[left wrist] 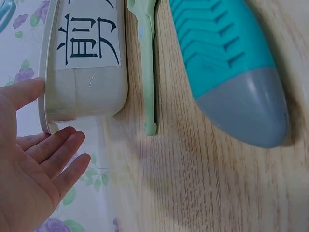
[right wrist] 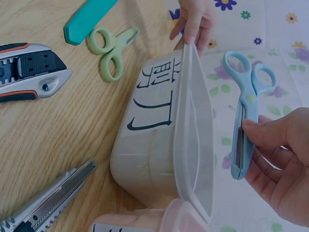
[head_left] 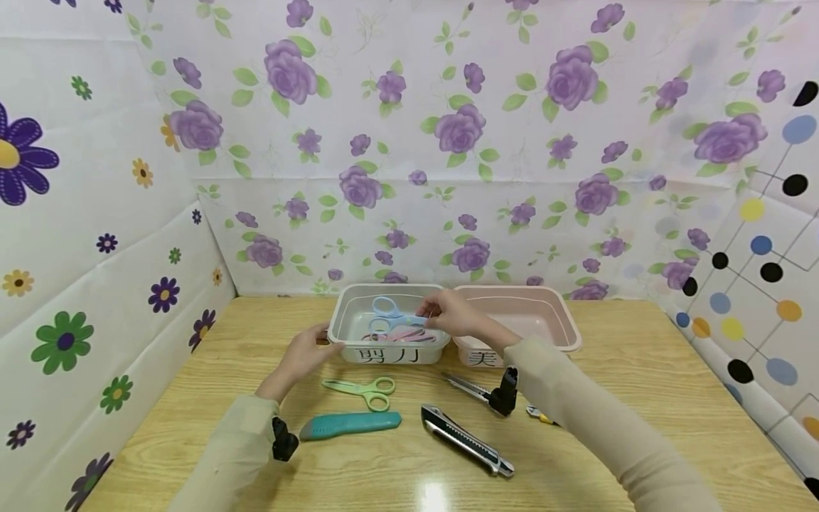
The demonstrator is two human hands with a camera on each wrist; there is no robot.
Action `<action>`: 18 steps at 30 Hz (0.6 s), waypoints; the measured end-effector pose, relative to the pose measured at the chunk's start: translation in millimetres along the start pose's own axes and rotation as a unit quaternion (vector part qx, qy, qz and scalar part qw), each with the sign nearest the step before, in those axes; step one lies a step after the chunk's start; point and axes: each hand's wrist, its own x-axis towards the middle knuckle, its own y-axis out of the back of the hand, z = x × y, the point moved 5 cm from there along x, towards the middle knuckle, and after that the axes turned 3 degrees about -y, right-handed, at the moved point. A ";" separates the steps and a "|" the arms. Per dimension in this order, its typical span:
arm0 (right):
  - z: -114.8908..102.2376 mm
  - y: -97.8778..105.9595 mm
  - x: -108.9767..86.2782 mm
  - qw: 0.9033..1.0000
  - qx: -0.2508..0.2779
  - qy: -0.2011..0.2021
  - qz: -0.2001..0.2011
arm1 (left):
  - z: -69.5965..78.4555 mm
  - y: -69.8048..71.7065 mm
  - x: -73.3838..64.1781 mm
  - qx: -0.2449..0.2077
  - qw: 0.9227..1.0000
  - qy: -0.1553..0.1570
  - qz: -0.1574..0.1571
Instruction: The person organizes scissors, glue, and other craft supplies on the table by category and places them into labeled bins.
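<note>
- Left hand (head_left: pixel 306 357): fingers fairly straight, thumb touching the rim of the white bin (head_left: pixel 349 354).
- Teal cutter (head_left: pixel 350 424) and green scissors (head_left: pixel 367 390): lying in front of that bin.
- Blue scissors (right wrist: pixel 247 96): held over its opening.
- Right hand (head_left: pixel 451 313): thumb and fingers pinch the blue scissors' blades.
- Pink bin (head_left: pixel 540 313): beside the white bin.

Left bin (head_left: pixel 390 345): back of bench (head_left: pixel 358 480), scissors (head_left: pixel 407 334) inside
Right bin (head_left: pixel 527 316): just right of left bin
Loose scissors (head_left: pixel 366 389): before left bin
Utility knife (head_left: pixel 352 424): before loose scissors
Large cutter (head_left: pixel 467 439): right of utility knife
Slim cutter (head_left: pixel 467 386): before right bin
</note>
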 end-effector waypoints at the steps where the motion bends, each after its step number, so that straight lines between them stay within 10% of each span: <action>1: 1.1 -0.4 1.2 1.000 0.001 -0.003 0.000 | 1.0 0.0 0.0 0.002 1.000 -0.005 0.003; 18: 16.1 -16.3 15.5 1.000 0.014 0.002 0.017 | -0.4 0.0 0.3 -0.010 1.000 0.019 -0.003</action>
